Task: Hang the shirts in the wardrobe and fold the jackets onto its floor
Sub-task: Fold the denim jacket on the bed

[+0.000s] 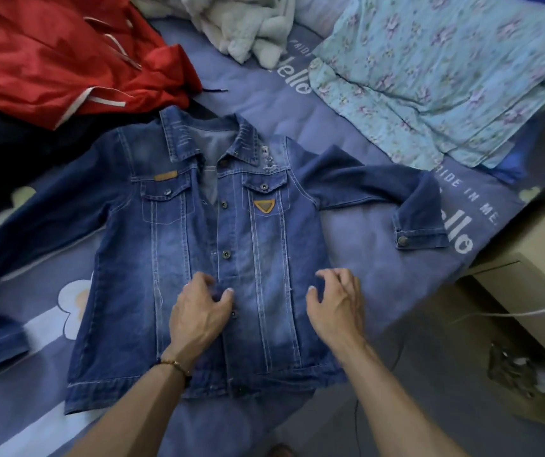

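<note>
A blue denim jacket (172, 258) lies flat and front up on the bed, collar away from me and both sleeves spread out to the sides. My left hand (195, 315) sits on its button placket low on the front, fingers curled and thumb pinching the fabric. My right hand (337, 305) is at the jacket's right side edge, with curled fingers and thumb gripping the seam. A red jacket (50, 54) lies crumpled at the far left. A light blue floral shirt (445, 77) is spread at the far right. No wardrobe is in view.
The bed has a purple-blue printed sheet (363, 258). A white fleecy garment (241, 24) is heaped at the top, and a dark garment (0, 153) lies under the red jacket. A beige bedside cabinet (528, 242) stands to the right, with a white cable (511, 313) crossing it.
</note>
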Motion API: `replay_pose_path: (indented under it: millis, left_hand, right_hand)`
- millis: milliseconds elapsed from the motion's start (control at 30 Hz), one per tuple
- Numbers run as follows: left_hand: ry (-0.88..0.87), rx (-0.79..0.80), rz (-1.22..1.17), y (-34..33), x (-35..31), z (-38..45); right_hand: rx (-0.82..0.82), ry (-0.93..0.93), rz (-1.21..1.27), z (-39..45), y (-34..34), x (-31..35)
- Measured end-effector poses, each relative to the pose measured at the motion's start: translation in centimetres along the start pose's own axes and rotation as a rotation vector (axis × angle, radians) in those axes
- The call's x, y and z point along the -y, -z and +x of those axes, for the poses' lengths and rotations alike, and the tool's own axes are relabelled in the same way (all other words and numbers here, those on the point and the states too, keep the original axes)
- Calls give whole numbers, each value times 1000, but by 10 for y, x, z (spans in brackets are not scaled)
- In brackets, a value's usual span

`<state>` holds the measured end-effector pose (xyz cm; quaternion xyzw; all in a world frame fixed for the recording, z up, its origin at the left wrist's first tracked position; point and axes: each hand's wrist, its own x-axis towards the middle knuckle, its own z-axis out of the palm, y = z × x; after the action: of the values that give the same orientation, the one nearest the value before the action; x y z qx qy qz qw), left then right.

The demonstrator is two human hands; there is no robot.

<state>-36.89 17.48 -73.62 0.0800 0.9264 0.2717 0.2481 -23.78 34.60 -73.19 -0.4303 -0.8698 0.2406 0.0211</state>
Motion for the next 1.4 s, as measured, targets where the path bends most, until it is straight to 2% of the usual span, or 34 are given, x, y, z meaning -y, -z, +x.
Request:
replay_pose_path:
  millis: [167,333,433,500,600,667,767,867,933,1067,1100,1133,1200,1233,1333,1367,1400]
  left_hand:
    - [-294,-120,142,26,-23,77]
    - [-484,-161,360,59,-63,177]
    - [-474,-127,543,73,-79,233]
    - [-427,-101,655,80,-88,257]
    - [-412,-70,744,90,-96,276]
    - [-428,-43,584,93,-93,285]
    - [-358,31,112,91,-89,289]
    - [-228,120,-91,79,-89,287]
    - [-210,105,-105,70,-88,286]
    - [-179,170,-294,65,-86,280]
    - [-197,123,-268,63,-89,274]
    - [-232,23,-141,61,-91,267]
    - [-370,-267,165,50,-103,248]
    - [-483,-310,235,42,-110,236]
    - [-820,-184,352,-10,-144,210]
    - [-844,-124,414,-27,-155,205]
    - [-823,-74,462,-44,-169,200]
  right_hand:
    - [192,189,57,75,-20,73]
    - [320,218,144,156,-41,139]
    - [317,236,113,199,-56,163]
    - [306,259,-4,224,-58,172]
    - [238,399,-185,255,-60,184]
    - [236,452,-161,268,-60,187]
    - [346,316,263,276,-62,175]
    - [382,180,648,278,-61,164]
    - [396,180,661,279,-61,167]
    - [559,204,340,279,-64,179]
    - [580,199,344,277,-60,179]
    - [580,198,391,275,-56,177]
    - [465,189,471,269,-40,161]
    - [344,178,455,267,-30,147]
    - [-115,168,128,280,13,80]
    - [-169,171,-4,289,25,57]
    - [-102,132,-120,300,39,35]
